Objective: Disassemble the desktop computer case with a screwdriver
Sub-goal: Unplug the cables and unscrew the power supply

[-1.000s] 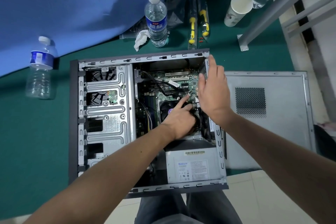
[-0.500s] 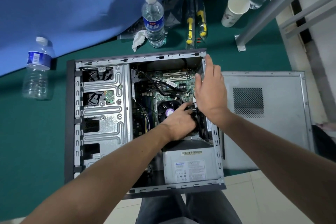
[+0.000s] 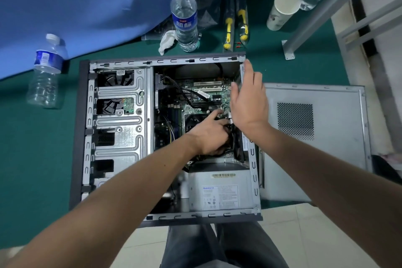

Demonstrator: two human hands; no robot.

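The open desktop case lies on its side on a green mat, with the motherboard and the grey power supply exposed. My left hand reaches inside, its fingers curled round the black fan by the rear wall. The fingertips are hidden behind the fan and its cables. With straight fingers, my right hand lies flat against the top of that rear wall. Two yellow-and-black screwdrivers lie beyond the case, and neither hand holds one.
The removed side panel lies right of the case. Water bottles stand behind the case and lie at the left. A paper cup, a crumpled tissue, a metal frame leg and blue cloth border the far side.
Both hands stay almost where they were, at the rear wall. The view has drifted slightly.
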